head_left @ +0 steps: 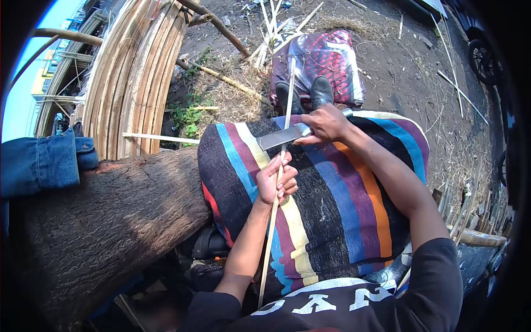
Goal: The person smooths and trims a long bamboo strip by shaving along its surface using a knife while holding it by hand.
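Observation:
My left hand (276, 178) is closed round a long, thin bamboo strip (269, 243), which runs from beside my body out past my knees. In my right hand (326, 123) is a broad, flat-bladed knife (276, 137), its handle end showing beyond my fist. The blade lies across the strip, just ahead of my left hand; whether it cuts into the strip I cannot tell. Under both hands a striped cloth (315, 193) covers my lap. Beyond my knees, the strip's far end reaches over a printed sack (326, 66) by my dark shoes (321, 93).
A thick log (127, 210) lies to my left, with another person's denim sleeve (47, 160) above it. Long bundled wooden strips (127, 72) stand beyond. Loose sticks (462, 97) are scattered on the dirt ground, and a wheel (482, 61) shows at the far right.

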Motion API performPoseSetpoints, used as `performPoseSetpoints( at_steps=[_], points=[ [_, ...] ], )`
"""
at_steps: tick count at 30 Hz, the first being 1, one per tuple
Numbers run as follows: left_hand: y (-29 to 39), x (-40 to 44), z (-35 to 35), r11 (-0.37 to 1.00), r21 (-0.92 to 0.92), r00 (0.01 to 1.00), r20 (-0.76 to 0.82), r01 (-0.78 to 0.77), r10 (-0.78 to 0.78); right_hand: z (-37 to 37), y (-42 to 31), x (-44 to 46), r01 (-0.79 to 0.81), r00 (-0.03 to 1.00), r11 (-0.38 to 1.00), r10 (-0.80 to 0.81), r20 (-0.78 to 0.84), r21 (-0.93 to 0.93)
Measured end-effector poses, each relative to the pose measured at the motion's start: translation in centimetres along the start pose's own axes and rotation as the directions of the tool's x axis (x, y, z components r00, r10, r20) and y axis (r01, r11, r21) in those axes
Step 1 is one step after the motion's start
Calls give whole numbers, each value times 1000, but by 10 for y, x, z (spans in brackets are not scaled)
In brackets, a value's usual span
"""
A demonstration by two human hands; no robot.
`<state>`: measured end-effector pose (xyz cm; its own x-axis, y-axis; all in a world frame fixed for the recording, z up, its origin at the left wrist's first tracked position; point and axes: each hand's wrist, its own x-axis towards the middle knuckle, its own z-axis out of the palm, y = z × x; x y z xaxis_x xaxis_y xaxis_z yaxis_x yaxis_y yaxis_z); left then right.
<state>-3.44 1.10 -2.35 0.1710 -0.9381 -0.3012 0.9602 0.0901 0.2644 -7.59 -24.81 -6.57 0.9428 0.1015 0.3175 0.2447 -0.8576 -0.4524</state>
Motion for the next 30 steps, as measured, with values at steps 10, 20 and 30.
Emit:
performPoseSetpoints(
  at_steps=[10,20,30],
  points=[
    [3,-4,3,1000,2,1000,21,-15,15,-17,8,4,-94,994,992,99,49,-87],
    [1,-3,6,999,22,999,20,25,-26,-21,10,5,-339,938,939,332,-101,-66],
    [-11,-17,10,994,84,998,17,62,-64,-38,42,7,-425,904,899,416,-98,-106]
  ],
)
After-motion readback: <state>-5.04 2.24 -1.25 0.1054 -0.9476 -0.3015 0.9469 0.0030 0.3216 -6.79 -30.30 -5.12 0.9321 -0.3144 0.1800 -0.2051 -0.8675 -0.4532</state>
